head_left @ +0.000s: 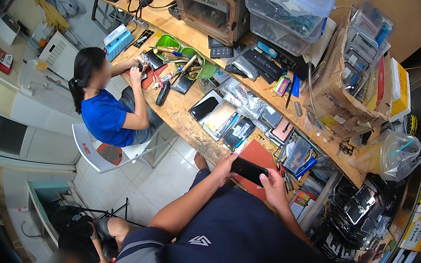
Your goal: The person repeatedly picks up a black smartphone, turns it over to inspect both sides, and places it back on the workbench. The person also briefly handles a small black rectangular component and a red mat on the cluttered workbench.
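A black smartphone (pixel 249 170) is held level between my two hands, close to the bench edge, its dark face upward. My left hand (pixel 224 168) grips its left end, with the fingers mostly hidden. At the other end, my right hand (pixel 273 183) holds the corner, its thumb lying on the top face. Beneath the phone lies a red-orange mat (pixel 255 153). Small tools (pixel 290 180) lie just right of my right hand. Beyond the mat are several phones and phone parts, among them a dark panel (pixel 239 132).
A wooden bench (pixel 184 121) runs away to the upper left, with green bins (pixel 200 60) of tools. A person in blue (pixel 107 112) works there; another sits at lower left (pixel 80 245). Plastic tubs (pixel 288 13), a cardboard box (pixel 337 86) and a grey machine (pixel 207 7) stand at the right and back.
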`<state>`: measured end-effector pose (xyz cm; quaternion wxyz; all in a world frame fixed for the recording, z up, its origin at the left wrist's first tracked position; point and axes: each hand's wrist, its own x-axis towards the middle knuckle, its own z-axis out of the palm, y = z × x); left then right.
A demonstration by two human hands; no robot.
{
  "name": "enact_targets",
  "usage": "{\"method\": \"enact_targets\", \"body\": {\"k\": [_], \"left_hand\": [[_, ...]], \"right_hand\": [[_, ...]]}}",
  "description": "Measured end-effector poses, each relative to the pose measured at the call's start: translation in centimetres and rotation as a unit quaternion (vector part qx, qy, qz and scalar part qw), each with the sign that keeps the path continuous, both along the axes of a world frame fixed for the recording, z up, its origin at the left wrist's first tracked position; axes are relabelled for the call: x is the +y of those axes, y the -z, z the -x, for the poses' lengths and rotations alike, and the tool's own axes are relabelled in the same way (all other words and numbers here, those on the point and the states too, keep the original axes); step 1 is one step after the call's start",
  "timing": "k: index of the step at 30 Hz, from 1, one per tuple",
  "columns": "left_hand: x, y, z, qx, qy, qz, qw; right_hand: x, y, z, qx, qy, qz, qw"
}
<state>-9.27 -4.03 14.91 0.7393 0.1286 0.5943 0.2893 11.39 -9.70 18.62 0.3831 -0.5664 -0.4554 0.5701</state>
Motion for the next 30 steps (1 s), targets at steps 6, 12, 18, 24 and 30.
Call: {"method": "enact_targets", "body": {"k": [6, 12, 18, 24, 30], "left_hand": [[-0.1, 0.6, 0.1, 0.006, 0.005, -0.007, 1.0], [0.3, 0.4, -0.1, 0.006, 0.003, 0.002, 1.0], [0.4, 1.1, -0.2, -0.012, -0.015, 0.008, 1.0], [-0.3, 0.3, -0.4, 0.008, -0.002, 0.009, 1.0], [-0.5, 1.1, -0.1, -0.003, -0.012, 0.009, 1.0]], "right_hand": [[-0.4, 1.7, -0.5, -0.013, 0.005, 0.015, 1.0], [0.0, 1.7, -0.7, -0.039, 0.004, 0.008, 0.999], [-0.1, 1.9, -1.0, -0.058, -0.01, -0.007, 0.998], [-0.4, 2.7, -1.1, -0.11, -0.026, -0.017, 0.993], [-0.1, 2.4, -0.8, -0.073, -0.016, -0.01, 0.997]]}}
